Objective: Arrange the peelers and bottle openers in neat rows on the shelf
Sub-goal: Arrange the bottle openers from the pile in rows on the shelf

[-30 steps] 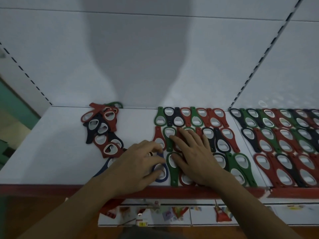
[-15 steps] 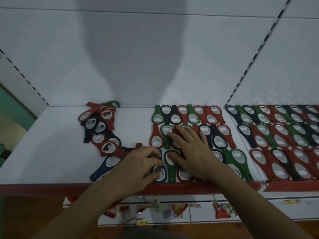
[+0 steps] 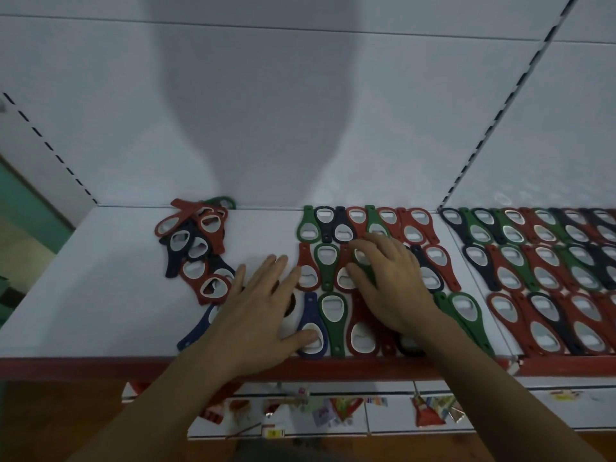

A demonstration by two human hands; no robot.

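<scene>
Uncurling since before, our left hand (image 3: 263, 315) is lying flat, thumb touching the blue opener (image 3: 311, 328); our right hand (image 3: 390, 285) is pressing straight fingers on the middle-row openers (image 3: 328, 265).

Two bare hands and forearms, seen from above

The left hand (image 3: 263, 315), lower middle of the frame, and the right hand (image 3: 391, 286), just right of centre, are uncovered, with long, slim fingers. The left forearm (image 3: 160, 405) at lower left and the right forearm (image 3: 493, 388) at lower right are bare all the way to the bottom edge of the frame. The dim light leaves finer marks too faint to tell. A dark grey patch (image 3: 283, 454) at bottom centre is too blurred to name
</scene>
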